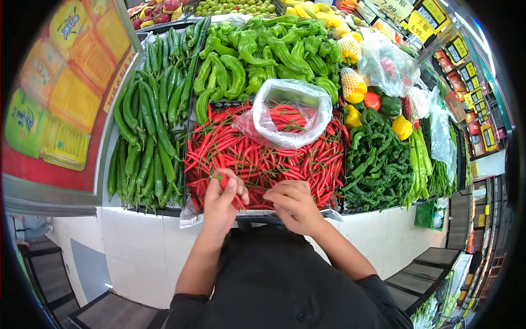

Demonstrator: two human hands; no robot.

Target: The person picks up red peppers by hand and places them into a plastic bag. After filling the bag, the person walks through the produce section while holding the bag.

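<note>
Small red chili peppers (263,164) with green stems fill a crate in front of me. My left hand (222,197), at the crate's near edge, is closed around a few red chilies (222,180) that poke out between thumb and fingers. To its right, my right hand (296,204) hovers low over the near chilies, fingers bent and drawn together. What its fingertips hold, if anything, is hidden. A clear plastic bag (318,131) lies on the far part of the chilies with its mouth wide and facing up.
Long green peppers (148,115) lie left of the crate, and curled light green peppers (274,46) behind it. Dark wrinkled green peppers (378,159) and yellow bell peppers (353,88) are on the right. Another plastic bag (386,60) rests farther back. A glass-sided panel (60,82) stands at left.
</note>
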